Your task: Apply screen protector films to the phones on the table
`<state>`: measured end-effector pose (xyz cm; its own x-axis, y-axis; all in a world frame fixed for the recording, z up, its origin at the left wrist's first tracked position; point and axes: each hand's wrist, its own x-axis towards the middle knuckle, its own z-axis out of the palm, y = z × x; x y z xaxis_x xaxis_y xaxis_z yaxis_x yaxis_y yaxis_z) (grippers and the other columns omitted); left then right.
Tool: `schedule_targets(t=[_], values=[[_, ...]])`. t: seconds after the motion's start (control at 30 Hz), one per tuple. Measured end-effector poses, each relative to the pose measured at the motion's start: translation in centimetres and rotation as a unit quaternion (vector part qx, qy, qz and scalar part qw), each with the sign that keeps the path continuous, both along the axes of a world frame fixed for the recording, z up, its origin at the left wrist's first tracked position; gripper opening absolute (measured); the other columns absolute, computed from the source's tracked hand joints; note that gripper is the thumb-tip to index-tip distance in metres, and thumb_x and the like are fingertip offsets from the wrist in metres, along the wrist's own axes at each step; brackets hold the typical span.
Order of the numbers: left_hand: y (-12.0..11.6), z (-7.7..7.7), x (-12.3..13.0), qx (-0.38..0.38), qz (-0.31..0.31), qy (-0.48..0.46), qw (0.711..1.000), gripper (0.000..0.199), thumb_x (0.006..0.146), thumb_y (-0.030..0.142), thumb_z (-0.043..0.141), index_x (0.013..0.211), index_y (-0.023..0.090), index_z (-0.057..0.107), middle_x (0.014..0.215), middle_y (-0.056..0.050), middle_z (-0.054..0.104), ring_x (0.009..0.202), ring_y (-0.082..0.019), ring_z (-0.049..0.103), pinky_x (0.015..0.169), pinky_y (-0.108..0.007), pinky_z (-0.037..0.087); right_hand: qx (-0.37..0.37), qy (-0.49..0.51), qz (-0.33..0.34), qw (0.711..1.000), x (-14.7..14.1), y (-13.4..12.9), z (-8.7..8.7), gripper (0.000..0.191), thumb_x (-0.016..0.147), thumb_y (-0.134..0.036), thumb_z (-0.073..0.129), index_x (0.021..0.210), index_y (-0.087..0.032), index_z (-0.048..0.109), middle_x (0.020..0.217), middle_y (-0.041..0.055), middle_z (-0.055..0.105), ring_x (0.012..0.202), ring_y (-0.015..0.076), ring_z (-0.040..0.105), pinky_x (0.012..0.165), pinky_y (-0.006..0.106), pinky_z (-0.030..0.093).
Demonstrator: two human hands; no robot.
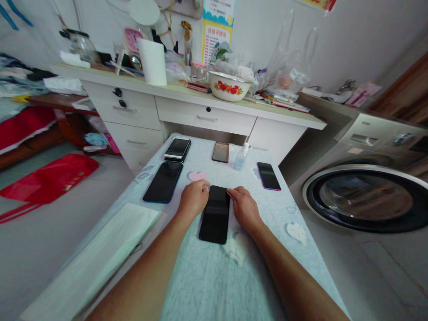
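A black smartphone (216,216) lies screen up on the cloth-covered table in front of me. My left hand (194,198) is closed at its upper left edge, with a small shiny bit by the fingers that I cannot make out. At the upper right corner, my right hand (244,206) has its thumb and fingers drawn together on the phone's edge. Farther left are a large dark phone (163,182) and a stack of phones (177,148). Beyond my hands stand a clear spray bottle (240,157) and a brownish phone case (220,152). Another phone (269,176) lies at the right.
A long pale wrapped packet (96,258) lies along the table's left side. Behind the table is a white desk (207,115) bearing a flowered bowl (230,85) and a paper roll (152,62). A washing machine (384,147) stands right; a red bag (50,176) lies on the floor.
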<state>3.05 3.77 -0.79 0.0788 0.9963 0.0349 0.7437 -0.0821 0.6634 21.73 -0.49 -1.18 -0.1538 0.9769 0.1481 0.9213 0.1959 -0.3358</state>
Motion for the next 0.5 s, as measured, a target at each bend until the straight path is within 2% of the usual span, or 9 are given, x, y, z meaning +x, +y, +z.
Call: schedule_targets(t=[0.13,0.23,0.37,0.43,0.5], values=[[0.3,-0.6,0.3,-0.001,-0.002,-0.001,1.000,0.029,0.081,0.019,0.052,0.102,0.018,0.072,0.095,-0.006,0.076,0.087,-0.018,0.069,0.078,-0.027,0.050,0.003,0.009,-0.010,1.000,0.2,0.3,0.0,0.036,0.099,-0.019,0.036,0.117,-0.024,0.066,0.106,0.0064,0.063,0.103,0.0180,0.055,0.088,0.024,0.040],[0.8,-0.4,0.6,0.000,-0.010,0.022,1.000,0.028,0.080,0.017,0.051,0.098,0.018,0.073,0.090,-0.006,0.077,0.085,-0.018,0.069,0.076,-0.027,0.050,0.008,0.019,-0.012,1.000,0.3,0.5,-0.1,0.035,0.099,-0.019,0.037,0.117,-0.025,0.067,0.107,0.0061,0.063,0.103,0.0175,0.056,0.088,0.024,0.040],[1.7,0.3,1.2,0.004,-0.027,0.047,0.999,0.024,0.074,0.013,0.051,0.079,0.020,0.074,0.081,-0.005,0.076,0.082,-0.019,0.068,0.076,-0.027,0.049,0.012,0.016,-0.014,1.000,0.4,0.5,-0.2,0.035,0.100,-0.020,0.037,0.117,-0.027,0.067,0.106,0.0056,0.063,0.102,0.0180,0.056,0.088,0.025,0.041],[2.2,0.4,1.5,0.017,-0.031,0.056,0.998,0.022,0.073,0.014,0.051,0.070,0.020,0.072,0.082,-0.005,0.075,0.084,-0.020,0.067,0.079,-0.029,0.049,0.017,0.011,-0.014,1.000,0.4,0.4,-0.3,0.035,0.099,-0.020,0.037,0.118,-0.026,0.067,0.106,0.0058,0.063,0.102,0.0184,0.056,0.088,0.025,0.041],[2.7,0.2,1.6,0.036,-0.032,0.058,0.997,0.022,0.075,0.016,0.051,0.070,0.020,0.072,0.086,-0.007,0.074,0.086,-0.021,0.066,0.081,-0.032,0.048,0.024,0.011,-0.012,1.000,0.5,0.3,-0.4,0.035,0.099,-0.020,0.038,0.120,-0.025,0.066,0.106,0.0059,0.063,0.101,0.0184,0.056,0.087,0.025,0.042]])
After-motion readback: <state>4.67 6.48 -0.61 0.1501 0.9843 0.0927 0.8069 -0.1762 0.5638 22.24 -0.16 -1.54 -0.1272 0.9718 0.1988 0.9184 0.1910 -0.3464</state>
